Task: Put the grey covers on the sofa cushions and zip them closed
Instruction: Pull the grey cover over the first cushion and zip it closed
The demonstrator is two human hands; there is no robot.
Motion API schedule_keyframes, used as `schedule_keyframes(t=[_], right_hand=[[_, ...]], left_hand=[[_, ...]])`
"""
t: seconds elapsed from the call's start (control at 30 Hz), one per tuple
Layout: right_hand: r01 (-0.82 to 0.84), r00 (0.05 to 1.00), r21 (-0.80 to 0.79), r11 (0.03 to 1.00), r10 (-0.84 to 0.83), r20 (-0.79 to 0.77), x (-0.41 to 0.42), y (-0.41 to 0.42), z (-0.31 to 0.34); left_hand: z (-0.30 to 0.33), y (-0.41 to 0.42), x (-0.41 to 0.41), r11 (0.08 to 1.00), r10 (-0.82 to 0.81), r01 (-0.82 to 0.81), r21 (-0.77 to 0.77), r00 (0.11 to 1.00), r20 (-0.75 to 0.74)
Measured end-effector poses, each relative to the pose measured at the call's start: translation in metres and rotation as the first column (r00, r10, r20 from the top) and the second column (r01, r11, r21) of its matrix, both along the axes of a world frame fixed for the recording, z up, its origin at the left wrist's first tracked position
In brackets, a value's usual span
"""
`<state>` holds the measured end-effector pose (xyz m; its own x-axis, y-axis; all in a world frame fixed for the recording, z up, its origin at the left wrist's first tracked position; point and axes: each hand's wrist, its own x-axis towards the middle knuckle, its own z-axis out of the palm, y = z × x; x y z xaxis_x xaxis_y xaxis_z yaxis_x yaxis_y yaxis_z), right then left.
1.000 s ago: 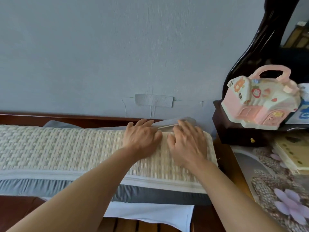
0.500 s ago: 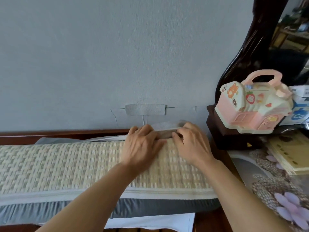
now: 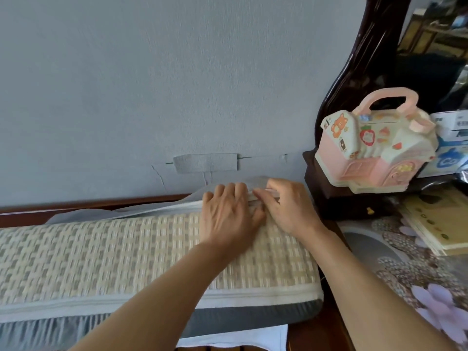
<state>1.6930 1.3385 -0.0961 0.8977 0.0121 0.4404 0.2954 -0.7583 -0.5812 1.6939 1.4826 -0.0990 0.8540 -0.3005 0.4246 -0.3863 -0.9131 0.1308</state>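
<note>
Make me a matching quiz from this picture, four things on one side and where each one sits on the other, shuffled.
Things:
1. toy house
2. grey patch
3. left hand
4. flower-print cloth

Places:
A. on the blue-grey wall, above the hands
B. on the woven top of the cushion, at its far edge
C. on the dark wooden stand to the right
D. spread over the surface at lower right

Pairs: 1-C, 2-A, 3-B, 4-D
</note>
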Motion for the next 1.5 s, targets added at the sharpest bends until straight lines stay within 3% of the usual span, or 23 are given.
schedule_keyframes(t=[0.13,0.23,0.37,0.47,0.67,0.8,0.97,1.1,1.27,1.4,1.5], right_hand=[[0.111,0.982,0.049,0.993,-0.117,0.150,-0.004,0.000,0.001],[0.107,0.965,0.043,0.993,-0.114,0.237,-0.011,-0.001,0.002],[0.085,0.978,-0.053,0.995,-0.073,0.194,-0.038,0.006,-0.006],[0.230,0.963,-0.151,0.961,-0.203,0.178,-0.058,0.019,-0.018],[0.458,0.875,-0.081,0.885,-0.432,0.221,-0.059,0.034,-0.026],[0.405,0.862,0.022,0.914,-0.390,0.324,-0.056,0.038,-0.026],[0.419,0.859,-0.172,0.891,-0.329,0.392,-0.054,0.049,-0.024],[0.402,0.873,-0.166,0.900,-0.323,0.366,-0.049,0.062,-0.019],[0.198,0.877,-0.063,0.978,-0.148,0.457,-0.060,0.058,-0.028],[0.231,0.869,-0.151,0.961,-0.134,0.476,-0.059,0.058,-0.028],[0.321,0.882,-0.285,0.903,-0.175,0.439,-0.063,0.059,-0.029]], left_hand=[[0.003,-0.002,0.003,0.987,-0.144,0.151,-0.047,0.981,0.129],[0.004,0.001,0.005,0.966,-0.221,0.241,-0.091,0.957,0.187],[0.008,0.003,0.020,0.947,-0.304,0.320,-0.033,0.923,0.236],[0.005,0.004,0.030,0.946,-0.310,0.324,-0.015,0.916,0.254],[0.017,0.009,0.036,0.988,-0.154,0.155,0.001,0.977,0.148],[0.004,0.034,0.000,0.999,-0.015,0.019,-0.026,0.989,0.144],[-0.018,0.040,-0.030,0.995,0.022,-0.003,-0.100,0.982,0.186],[-0.010,0.043,-0.017,0.976,-0.116,0.156,-0.152,0.963,0.243],[-0.021,0.050,-0.021,0.878,-0.351,0.441,-0.184,0.857,0.377],[-0.015,0.055,-0.020,0.857,-0.407,0.489,-0.162,0.836,0.368],[-0.008,0.076,-0.019,0.881,-0.444,0.471,-0.038,0.853,0.275]])
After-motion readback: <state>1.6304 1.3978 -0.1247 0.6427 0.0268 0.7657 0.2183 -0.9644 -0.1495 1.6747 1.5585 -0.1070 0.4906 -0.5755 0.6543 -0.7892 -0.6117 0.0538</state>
